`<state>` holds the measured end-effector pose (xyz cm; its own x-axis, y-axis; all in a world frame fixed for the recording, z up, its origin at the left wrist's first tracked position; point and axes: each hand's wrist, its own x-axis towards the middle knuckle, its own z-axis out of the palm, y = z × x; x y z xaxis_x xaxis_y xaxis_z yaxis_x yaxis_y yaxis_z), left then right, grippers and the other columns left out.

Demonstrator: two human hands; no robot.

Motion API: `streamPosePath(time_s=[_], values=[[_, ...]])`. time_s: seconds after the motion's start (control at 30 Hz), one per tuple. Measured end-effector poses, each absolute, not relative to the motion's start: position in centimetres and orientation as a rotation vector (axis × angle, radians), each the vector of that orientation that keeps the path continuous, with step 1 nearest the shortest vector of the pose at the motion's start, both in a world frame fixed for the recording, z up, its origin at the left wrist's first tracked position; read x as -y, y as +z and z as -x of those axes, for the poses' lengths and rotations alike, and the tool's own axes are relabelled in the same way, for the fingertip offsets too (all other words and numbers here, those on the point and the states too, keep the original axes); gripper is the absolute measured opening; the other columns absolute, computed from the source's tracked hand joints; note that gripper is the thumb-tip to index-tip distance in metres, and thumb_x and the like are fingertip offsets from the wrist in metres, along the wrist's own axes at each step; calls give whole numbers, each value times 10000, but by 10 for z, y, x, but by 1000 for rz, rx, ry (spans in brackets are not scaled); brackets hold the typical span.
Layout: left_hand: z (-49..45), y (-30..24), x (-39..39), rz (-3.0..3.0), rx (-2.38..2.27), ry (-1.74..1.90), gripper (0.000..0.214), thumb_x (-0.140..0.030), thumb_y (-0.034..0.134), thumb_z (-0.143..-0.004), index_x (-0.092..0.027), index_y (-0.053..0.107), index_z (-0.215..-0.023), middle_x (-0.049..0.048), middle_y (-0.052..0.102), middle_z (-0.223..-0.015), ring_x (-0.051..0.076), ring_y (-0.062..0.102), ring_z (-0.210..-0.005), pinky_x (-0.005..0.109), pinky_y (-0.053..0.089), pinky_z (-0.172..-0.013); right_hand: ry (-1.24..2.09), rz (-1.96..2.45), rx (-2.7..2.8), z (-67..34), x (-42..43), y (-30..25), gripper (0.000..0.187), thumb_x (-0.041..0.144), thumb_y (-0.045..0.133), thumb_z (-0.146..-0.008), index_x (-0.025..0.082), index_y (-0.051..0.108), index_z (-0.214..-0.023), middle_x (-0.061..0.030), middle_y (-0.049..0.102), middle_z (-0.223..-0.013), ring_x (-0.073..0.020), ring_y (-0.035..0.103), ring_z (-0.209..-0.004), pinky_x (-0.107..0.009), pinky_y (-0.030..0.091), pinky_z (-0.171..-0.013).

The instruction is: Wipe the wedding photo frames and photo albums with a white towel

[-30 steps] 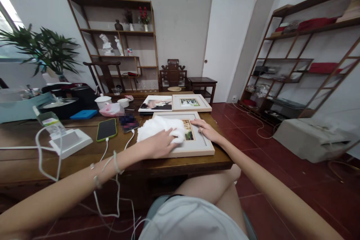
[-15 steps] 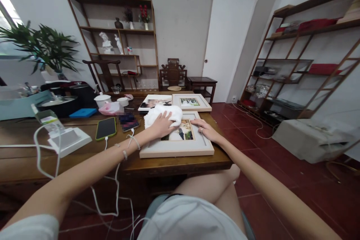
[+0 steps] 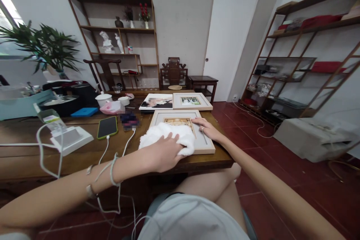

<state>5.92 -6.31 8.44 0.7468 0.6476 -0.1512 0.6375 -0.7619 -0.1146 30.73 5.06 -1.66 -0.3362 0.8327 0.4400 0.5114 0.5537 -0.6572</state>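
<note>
A light-wood picture frame point(image 3: 208, 150) with a pale mat lies flat at the table's near right corner. Across its lower left part, over much of the photo, spreads a white fluffy towel point(image 3: 160, 135). My left hand point(image 3: 165, 153) presses on this towel with its fingers curved into the cloth. At the frame's right side my right hand point(image 3: 207, 129), wearing a ring, rests with fingers stretched out over the mat; nothing is in it.
Behind lie a second framed photo point(image 3: 206, 107) and a white-edged picture point(image 3: 144, 105). To the left are a green-cased phone point(image 3: 107, 127) on a charging cable, a blurred dark item point(image 3: 129, 120), a blue box point(image 3: 84, 112), a pink-and-white bag point(image 3: 112, 107) and a white box point(image 3: 81, 138).
My left hand has pulled the towel toward me, from the frame's upper left to its near edge. The upper part of the photo now shows. My right hand has stayed in place.
</note>
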Motion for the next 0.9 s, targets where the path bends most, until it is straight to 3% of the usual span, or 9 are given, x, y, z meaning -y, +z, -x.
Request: streamPosePath(time_s=[0.07, 0.13, 0.3, 0.43, 0.6, 0.77, 0.9], values=[[-62, 77, 54, 2889, 1151, 259, 411, -348, 319, -897, -172, 504, -1220, 188, 298, -1425, 370, 249, -1312, 546, 310, -967, 522, 1078, 2005, -308, -51, -18, 557, 64, 417, -647, 235, 607, -1142, -29, 554, -1266, -229, 387, -1265, -474, 232, -1096], [-66, 68, 35, 2850, 1237, 211, 431, -381, 330, -897, -191, 474, -1256, 169, 221, -1464, 371, 168, -1338, 572, 260, -990, 516, 1072, 2000, -308, -51, -19, 544, 72, 410, -663, 224, 605, -1148, -37, 551, -1269, -229, 381, -1270, -475, 233, -1095], [-66, 50, -40, 2541, 1377, -23, 439, -450, 366, -887, -171, 583, -1148, 138, 205, -1477, 383, 105, -1347, 580, 164, -1026, 519, 1068, 2015, -309, -51, -18, 518, 99, 415, -696, 223, 596, -1166, -40, 546, -1276, -234, 372, -1276, -478, 229, -1096], [-63, 41, -78, 2516, 1297, -52, 436, -434, 343, -901, -169, 594, -1139, 132, 211, -1477, 358, 144, -1346, 531, 177, -1037, 528, 1083, 2019, -309, -50, -16, 527, 99, 424, -691, 248, 594, -1167, -20, 544, -1279, -238, 370, -1276, -489, 221, -1098], [-63, 58, -40, 2710, 1138, 150, 459, -415, 285, -918, -143, 597, -1118, 168, 277, -1444, 351, 235, -1319, 539, 247, -997, 522, 1053, 2022, -309, -51, -17, 516, 96, 436, -690, 245, 602, -1155, -26, 556, -1264, -238, 380, -1266, -483, 232, -1095], [-66, 88, 40, 2935, 1077, 391, 437, -369, 249, -929, -172, 578, -1138, 163, 491, -1292, 334, 346, -1268, 511, 360, -933, 512, 1038, 1992, -310, -54, -22, 545, 62, 417, -659, 238, 610, -1138, -31, 566, -1244, -226, 396, -1253, -474, 247, -1089], [-72, 77, 57, 2968, 1123, 180, 463, -418, 243, -928, -167, 566, -1145, 151, 395, -1380, 327, 248, -1322, 527, 297, -993, 530, 1042, 1996, -310, -54, -21, 566, 55, 421, -637, 248, 608, -1135, -22, 562, -1248, -226, 387, -1258, -474, 249, -1087]])
